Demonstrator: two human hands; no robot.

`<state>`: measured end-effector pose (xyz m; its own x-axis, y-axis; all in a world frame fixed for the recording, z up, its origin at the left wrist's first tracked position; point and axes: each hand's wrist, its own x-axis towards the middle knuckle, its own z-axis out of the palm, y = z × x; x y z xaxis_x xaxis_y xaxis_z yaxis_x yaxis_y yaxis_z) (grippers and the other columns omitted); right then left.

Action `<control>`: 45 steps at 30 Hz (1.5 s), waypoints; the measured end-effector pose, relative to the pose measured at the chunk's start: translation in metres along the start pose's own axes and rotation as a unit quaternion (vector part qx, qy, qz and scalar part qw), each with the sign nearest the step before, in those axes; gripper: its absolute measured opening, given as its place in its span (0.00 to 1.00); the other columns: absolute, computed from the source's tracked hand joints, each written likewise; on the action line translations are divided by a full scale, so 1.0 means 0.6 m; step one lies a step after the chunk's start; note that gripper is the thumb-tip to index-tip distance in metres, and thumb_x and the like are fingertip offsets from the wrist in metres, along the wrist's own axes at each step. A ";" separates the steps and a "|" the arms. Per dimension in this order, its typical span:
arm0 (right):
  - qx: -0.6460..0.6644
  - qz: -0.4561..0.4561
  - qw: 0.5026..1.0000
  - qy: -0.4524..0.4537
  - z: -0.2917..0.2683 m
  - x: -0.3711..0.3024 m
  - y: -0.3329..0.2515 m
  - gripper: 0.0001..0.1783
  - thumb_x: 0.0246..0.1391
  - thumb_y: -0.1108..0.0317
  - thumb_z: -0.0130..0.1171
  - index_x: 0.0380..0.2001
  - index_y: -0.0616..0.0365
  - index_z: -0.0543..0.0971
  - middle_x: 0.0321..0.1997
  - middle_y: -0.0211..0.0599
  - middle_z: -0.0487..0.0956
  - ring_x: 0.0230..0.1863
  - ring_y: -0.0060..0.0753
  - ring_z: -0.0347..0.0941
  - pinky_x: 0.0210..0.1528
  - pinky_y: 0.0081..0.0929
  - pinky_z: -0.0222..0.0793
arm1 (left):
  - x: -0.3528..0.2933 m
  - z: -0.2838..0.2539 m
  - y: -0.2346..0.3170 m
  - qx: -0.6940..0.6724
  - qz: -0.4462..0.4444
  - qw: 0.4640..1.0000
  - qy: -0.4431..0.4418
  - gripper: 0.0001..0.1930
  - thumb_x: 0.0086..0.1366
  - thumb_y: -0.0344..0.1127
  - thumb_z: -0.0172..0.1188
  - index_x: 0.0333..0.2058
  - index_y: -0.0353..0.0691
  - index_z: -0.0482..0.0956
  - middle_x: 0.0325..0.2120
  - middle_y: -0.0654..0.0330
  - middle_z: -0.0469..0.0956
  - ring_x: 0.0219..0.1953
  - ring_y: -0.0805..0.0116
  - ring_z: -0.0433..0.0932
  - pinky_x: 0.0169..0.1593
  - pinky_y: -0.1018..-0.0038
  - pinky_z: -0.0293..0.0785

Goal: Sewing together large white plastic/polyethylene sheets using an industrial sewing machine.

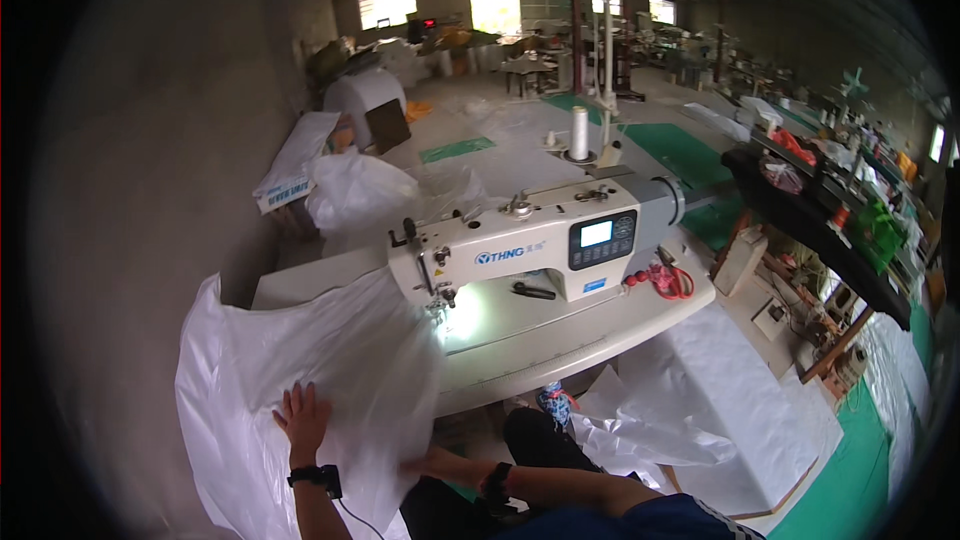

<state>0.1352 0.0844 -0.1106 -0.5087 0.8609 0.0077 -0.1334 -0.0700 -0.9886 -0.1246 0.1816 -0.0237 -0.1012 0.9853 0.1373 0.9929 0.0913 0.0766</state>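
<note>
Wide fisheye on head, facing forward and down; sewing machine (545,230) close below, distant windows (496,8) at top.

the left hand (303,416) is ungloved, with a black strap (302,476) round its wrist carrying a small boxy black device (332,481) and a thin cable (358,517). the right hand (437,464), blurred, has a black band (494,483) at its wrist. the right forearm is bare up to a dark blue sleeve (680,516) edged with pale stripes (728,521); the trousers (535,435) look black.
</note>
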 end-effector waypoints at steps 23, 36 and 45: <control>0.216 0.164 0.958 0.093 -0.069 -0.295 -0.156 0.16 0.58 0.62 0.53 0.44 0.62 0.75 0.34 0.29 0.76 0.33 0.19 0.71 0.36 0.18 0.68 | -0.232 -0.180 0.243 -0.186 0.239 0.941 0.153 0.09 0.52 0.35 0.64 0.31 0.39 0.78 0.31 0.54 0.77 0.36 0.55 0.75 0.39 0.65 0.72; 0.093 0.118 0.988 0.045 -0.079 -0.295 -0.139 0.22 0.57 0.63 0.54 0.52 0.62 0.66 0.42 0.36 0.74 0.35 0.24 0.73 0.35 0.25 0.71 | -0.318 -0.042 0.270 0.056 0.142 0.975 0.160 0.11 0.53 0.36 0.58 0.34 0.40 0.72 0.34 0.56 0.72 0.40 0.57 0.70 0.43 0.61 0.65; -0.035 0.001 0.998 0.057 -0.075 -0.258 -0.110 0.16 0.56 0.66 0.51 0.44 0.64 0.73 0.42 0.35 0.74 0.38 0.22 0.70 0.41 0.21 0.67 | -0.361 -0.064 0.351 -0.301 0.120 0.945 -0.056 0.08 0.60 0.35 0.52 0.32 0.36 0.73 0.24 0.45 0.77 0.30 0.46 0.78 0.32 0.58 0.72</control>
<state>0.2609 -0.0215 -0.0531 -0.4076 0.9131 -0.0071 -0.0715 -0.0397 -0.9966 0.1037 -0.0181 0.0007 0.1627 0.9795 0.1185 0.7678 -0.2011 0.6083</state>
